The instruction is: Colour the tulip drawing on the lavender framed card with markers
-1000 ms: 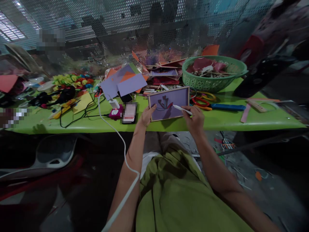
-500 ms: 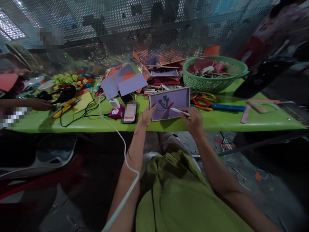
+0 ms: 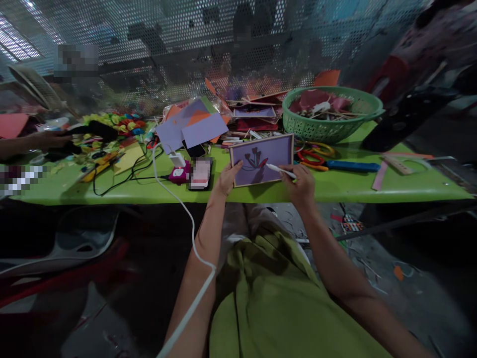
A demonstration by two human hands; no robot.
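Observation:
My left hand (image 3: pixel 228 178) grips the left edge of a shallow purple picture frame (image 3: pixel 278 151) with a pale rim, thumb on its front. The frame is tilted up above the table's front edge. Dark stems with reddish flower heads (image 3: pixel 255 155) and a red petal or leaf shape sit on its purple face. In my right hand (image 3: pixel 301 183) is a slim white pen-like tool (image 3: pixel 275 168), pinched between the fingers. Its tip is close to the red shape; whether it touches I cannot tell.
On the green table (image 3: pixel 339 186) lie scissors (image 3: pixel 313 156), a blue-handled tool (image 3: pixel 352 165), a phone (image 3: pixel 200 174) and a magenta power socket (image 3: pixel 179 172). Behind stand a green basket (image 3: pixel 320 124) and purple paper sheets (image 3: pixel 204 130). A white cable (image 3: pixel 192 219) crosses my left arm. Another person's hand (image 3: pixel 50 140) is at left.
The white tool and my right hand have shifted slightly to the right. The other person's hand has lifted, now with a dark object. My left hand and the picture frame stay put.

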